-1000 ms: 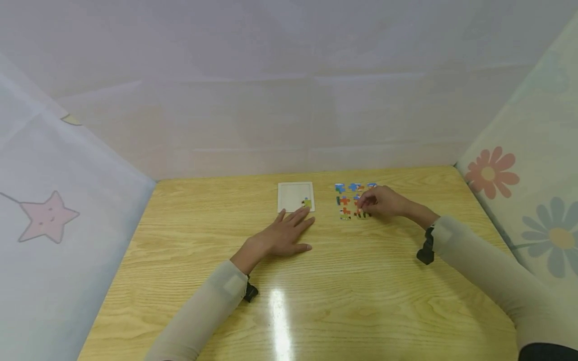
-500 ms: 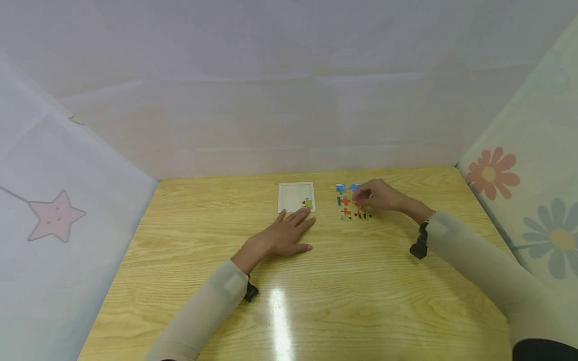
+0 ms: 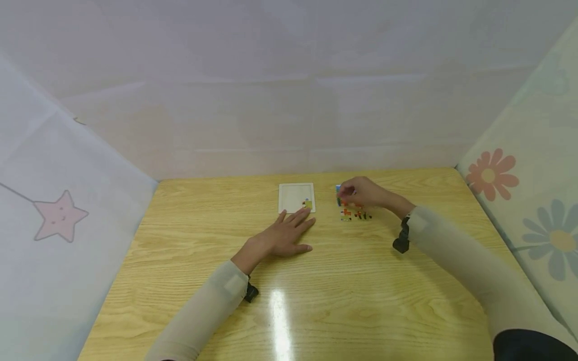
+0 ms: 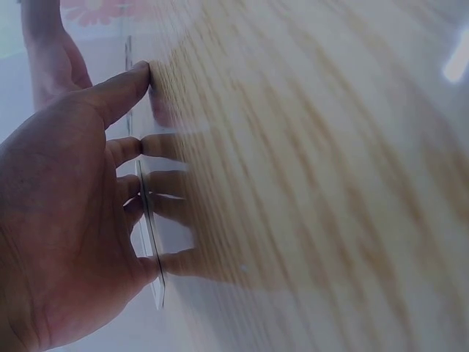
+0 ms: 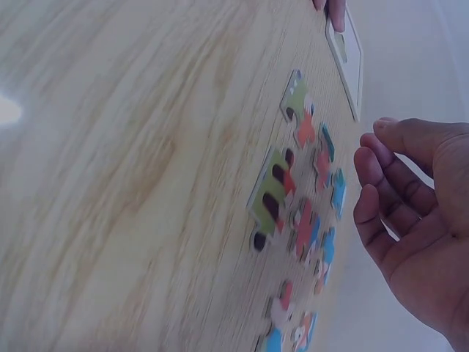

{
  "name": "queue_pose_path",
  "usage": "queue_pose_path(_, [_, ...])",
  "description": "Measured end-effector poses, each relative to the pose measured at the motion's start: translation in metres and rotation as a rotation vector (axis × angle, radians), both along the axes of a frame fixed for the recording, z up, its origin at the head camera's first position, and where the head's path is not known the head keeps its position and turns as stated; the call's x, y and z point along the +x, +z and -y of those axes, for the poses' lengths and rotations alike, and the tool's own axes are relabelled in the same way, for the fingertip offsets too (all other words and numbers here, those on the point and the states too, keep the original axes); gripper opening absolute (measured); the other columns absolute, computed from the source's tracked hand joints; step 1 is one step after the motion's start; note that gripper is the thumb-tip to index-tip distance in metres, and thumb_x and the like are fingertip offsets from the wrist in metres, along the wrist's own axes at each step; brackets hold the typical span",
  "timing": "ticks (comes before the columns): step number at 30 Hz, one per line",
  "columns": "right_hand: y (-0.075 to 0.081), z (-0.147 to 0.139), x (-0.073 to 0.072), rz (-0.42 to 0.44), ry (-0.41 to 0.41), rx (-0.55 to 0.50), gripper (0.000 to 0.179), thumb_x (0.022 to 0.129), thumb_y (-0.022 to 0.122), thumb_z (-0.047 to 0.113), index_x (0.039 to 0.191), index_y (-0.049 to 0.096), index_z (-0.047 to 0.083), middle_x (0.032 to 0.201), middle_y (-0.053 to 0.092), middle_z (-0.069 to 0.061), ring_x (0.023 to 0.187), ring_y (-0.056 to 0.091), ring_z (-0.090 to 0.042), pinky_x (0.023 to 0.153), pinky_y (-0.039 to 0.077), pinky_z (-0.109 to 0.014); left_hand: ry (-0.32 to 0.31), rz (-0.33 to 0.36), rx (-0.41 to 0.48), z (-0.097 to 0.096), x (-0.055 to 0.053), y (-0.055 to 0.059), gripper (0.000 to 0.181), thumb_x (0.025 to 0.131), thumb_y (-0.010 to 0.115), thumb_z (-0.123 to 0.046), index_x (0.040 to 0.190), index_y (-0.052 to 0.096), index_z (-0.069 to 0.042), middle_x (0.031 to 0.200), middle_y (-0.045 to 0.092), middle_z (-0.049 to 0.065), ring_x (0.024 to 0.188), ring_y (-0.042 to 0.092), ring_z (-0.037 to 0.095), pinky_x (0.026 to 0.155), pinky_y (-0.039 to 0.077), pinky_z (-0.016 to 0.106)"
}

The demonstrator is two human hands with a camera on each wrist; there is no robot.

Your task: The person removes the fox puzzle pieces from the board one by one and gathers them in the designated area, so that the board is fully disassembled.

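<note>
My left hand [image 3: 282,236] lies with spread fingers against the near edge of a white puzzle tray [image 3: 291,194]. A small yellow-green jigsaw piece [image 3: 308,204] sits in the tray's near right corner. To the right, my right hand [image 3: 367,191] hovers over loose jigsaw pieces [image 3: 345,213] laid out in rows and hides the far ones in the head view. The right wrist view shows that hand [image 5: 421,202] with fingers loosely curled, thumb close to the fingertips and no piece visible between them. Below it lie a green-and-brown piece [image 5: 270,194] and several blue and red ones.
Everything lies on a glossy wood-grain table [image 3: 316,296]. A pale cloth backdrop [image 3: 289,120] stands behind its far edge, with patterned cloth sides at left and right. In the left wrist view, the tray edge [image 4: 150,238] shows beyond the left fingers.
My right hand has moved left and slightly away across the pieces, uncovering the near right ones and covering the far left ones. My left hand stays by the tray.
</note>
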State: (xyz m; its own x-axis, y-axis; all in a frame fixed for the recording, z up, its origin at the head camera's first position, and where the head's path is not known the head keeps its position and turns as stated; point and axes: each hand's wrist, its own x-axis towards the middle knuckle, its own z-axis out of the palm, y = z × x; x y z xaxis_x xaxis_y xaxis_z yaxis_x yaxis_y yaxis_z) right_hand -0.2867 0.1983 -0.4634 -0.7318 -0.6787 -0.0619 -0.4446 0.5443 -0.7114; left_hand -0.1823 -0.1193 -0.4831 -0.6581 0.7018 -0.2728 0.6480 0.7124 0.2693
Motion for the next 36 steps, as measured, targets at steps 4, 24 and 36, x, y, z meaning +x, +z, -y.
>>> queue_pose_path(4, [-0.001, 0.013, -0.003, -0.016, 0.008, -0.001, 0.016, 0.103, 0.07, 0.006, 0.115, 0.077, -0.001, 0.107, 0.078, -0.014, 0.097, 0.073, -0.023, 0.086, 0.061, -0.042, 0.002, -0.001, -0.007, 0.0, 0.0, 0.0, 0.082, 0.109, 0.048, -0.059, 0.172, 0.016, -0.018, 0.179, 0.0, 0.009, 0.165, 0.003, 0.027, 0.13, 0.008, 0.062])
queue_pose_path(24, [0.0, 0.072, -0.018, -0.015, 0.054, -0.009, 0.025, 0.104, 0.064, 0.001, 0.126, 0.073, -0.005, 0.126, 0.073, -0.02, 0.112, 0.069, -0.03, 0.1, 0.057, -0.047, -0.007, -0.014, -0.01, 0.0, -0.002, -0.002, 0.082, 0.109, 0.046, -0.061, 0.172, 0.016, -0.018, 0.179, -0.003, 0.007, 0.165, -0.001, 0.026, 0.13, 0.008, 0.063])
queue_pose_path(36, [-0.012, 0.085, -0.023, -0.015, 0.056, 0.012, 0.024, 0.1, 0.069, 0.0, 0.123, 0.075, -0.004, 0.12, 0.076, -0.016, 0.108, 0.071, -0.029, 0.097, 0.058, -0.045, -0.01, -0.004, -0.021, 0.0, 0.001, 0.001, 0.083, 0.109, 0.047, -0.059, 0.172, 0.013, -0.017, 0.179, -0.003, 0.006, 0.165, 0.0, 0.025, 0.13, 0.008, 0.064])
